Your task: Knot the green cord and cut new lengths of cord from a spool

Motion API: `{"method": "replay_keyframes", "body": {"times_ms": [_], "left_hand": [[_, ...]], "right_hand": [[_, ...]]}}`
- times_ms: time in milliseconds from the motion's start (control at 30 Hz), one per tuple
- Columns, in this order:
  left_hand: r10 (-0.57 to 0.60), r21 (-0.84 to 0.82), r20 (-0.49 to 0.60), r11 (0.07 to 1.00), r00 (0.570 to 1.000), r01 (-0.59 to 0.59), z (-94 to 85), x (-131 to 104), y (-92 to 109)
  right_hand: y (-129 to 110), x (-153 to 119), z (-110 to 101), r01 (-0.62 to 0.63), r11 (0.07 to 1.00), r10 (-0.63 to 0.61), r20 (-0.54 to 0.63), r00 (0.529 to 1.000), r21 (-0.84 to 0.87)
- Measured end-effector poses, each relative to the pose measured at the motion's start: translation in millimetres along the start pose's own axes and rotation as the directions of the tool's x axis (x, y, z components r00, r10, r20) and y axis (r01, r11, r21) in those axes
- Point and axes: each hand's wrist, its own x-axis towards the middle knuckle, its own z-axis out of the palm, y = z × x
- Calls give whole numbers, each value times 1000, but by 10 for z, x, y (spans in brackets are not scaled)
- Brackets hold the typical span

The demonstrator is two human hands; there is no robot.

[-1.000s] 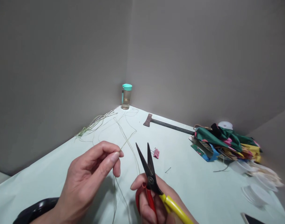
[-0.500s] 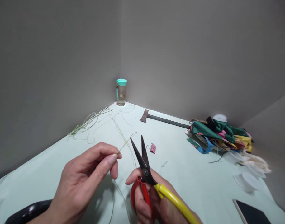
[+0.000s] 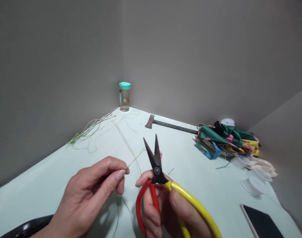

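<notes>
Between thumb and forefinger, my left hand (image 3: 91, 195) pinches thin green cord (image 3: 136, 159), with one end sticking out to the upper right and strands hanging below the fingers. My right hand (image 3: 160, 205) holds scissors (image 3: 157, 170) with one red and one yellow handle. Their dark blades point up and stand apart, with the left blade's side close to the cord's end; whether they touch I cannot tell. Behind the blades a pink binder clip (image 3: 161, 155) is mostly hidden. More cord strands (image 3: 123, 138) lie on the table beyond my left hand.
A bundle of knotted green cords (image 3: 88, 132) lies at the left edge. A bottle (image 3: 125, 97) stands in the corner, with a small axe (image 3: 170, 125) to its right. Colourful fabric (image 3: 222, 138), white spools (image 3: 254, 185) and a phone (image 3: 262, 221) are on the right.
The scissors have risen and turned more upright, now covering most of the binder clip. My left hand keeps its pinch on the cord. The whole view has shifted slightly.
</notes>
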Motion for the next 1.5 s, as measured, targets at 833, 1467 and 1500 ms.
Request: {"method": "replay_keyframes", "body": {"times_ms": [833,1467,1500], "left_hand": [[11,-158,57,987,998,-2,-37,-64,-132],[184,-78,127,981,975,-175,-87,46,-135],[177,-81,132,983,975,-167,-93,37,-160]], "right_hand": [[158,-337,-71,26,999,-27,38,999,22],[197,-219,-26,127,977,-126,-17,992,172],[199,-217,-30,142,969,-141,-21,990,200]]}}
